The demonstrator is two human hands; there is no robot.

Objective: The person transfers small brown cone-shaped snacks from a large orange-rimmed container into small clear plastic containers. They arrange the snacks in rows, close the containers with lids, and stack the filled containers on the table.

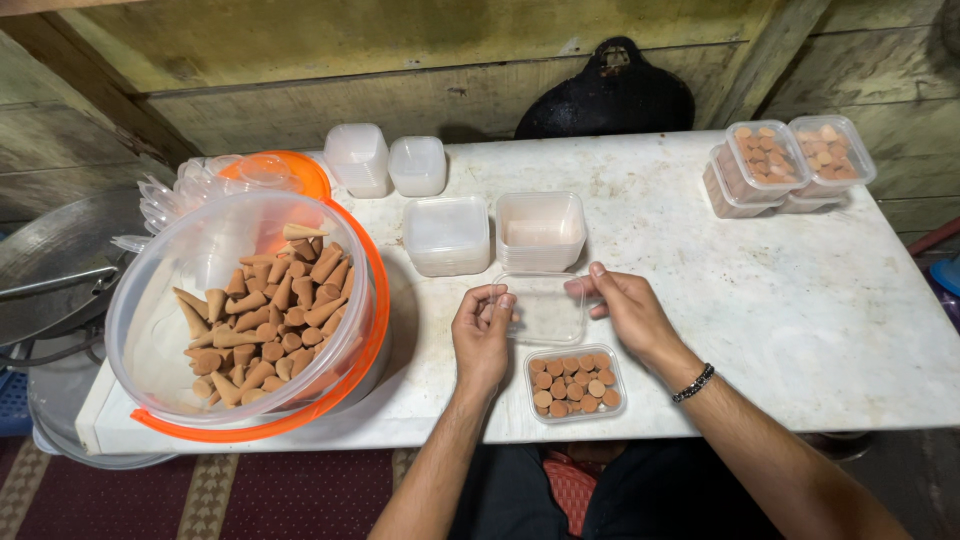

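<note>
The clear plastic lid (541, 308) hangs just above the white table (800, 300), pinched at its two short edges: the left hand (482, 335) closes thumb and fingers on one side, the right hand (625, 305) on the other. It looks thin, light and bendy, likely slick, so gripping the stiffer rim seems best. Just below sits a small filled tub of brown cones (575, 382); empty tubs (540, 230) stand behind, a big bowl of cones (250, 310) left

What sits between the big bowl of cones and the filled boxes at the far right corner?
In the head view: two empty square tubs side by side, then bare white tabletop up to the filled boxes. The big bowl stands left.
</note>
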